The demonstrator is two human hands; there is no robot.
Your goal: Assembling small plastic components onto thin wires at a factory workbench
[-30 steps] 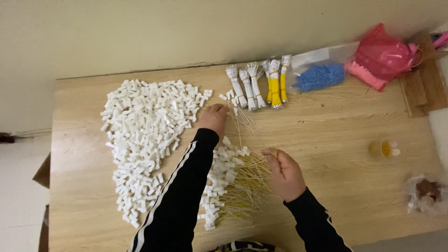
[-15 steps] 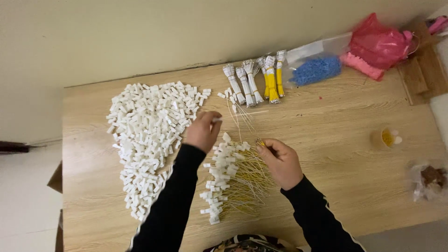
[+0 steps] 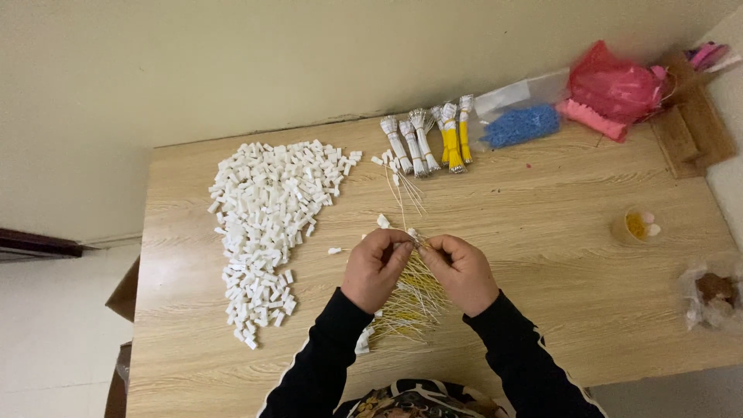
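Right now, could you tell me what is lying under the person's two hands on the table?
Under the left hand and right hand lies a fan of thin yellow wires with white connectors on the wooden table. The hands cover the wires' upper ends.

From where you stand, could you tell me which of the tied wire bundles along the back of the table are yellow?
The two rightmost bundles, next to the blue bag, have yellow wires. The three bundles to their left are white.
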